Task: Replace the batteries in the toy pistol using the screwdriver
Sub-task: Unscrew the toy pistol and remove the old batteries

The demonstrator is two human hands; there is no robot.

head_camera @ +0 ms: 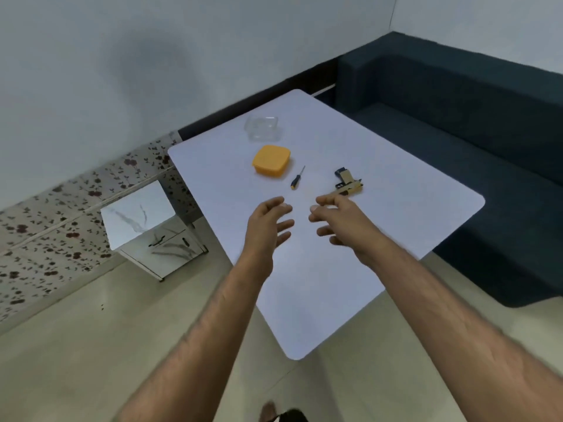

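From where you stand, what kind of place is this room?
Probably a living room in a home. A dark sofa stands along the wall, a white table is set before it, and a small white cabinet stands on the tiled floor beside floral wall tiles.

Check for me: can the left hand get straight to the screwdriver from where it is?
Probably yes. The left hand hovers open just short of the screwdriver, with only bare table between them.

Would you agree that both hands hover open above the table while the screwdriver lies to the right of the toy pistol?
Not quite: in the head view the screwdriver lies to the left of the toy pistol, between it and the orange box. The left hand and right hand do hover open above the table.
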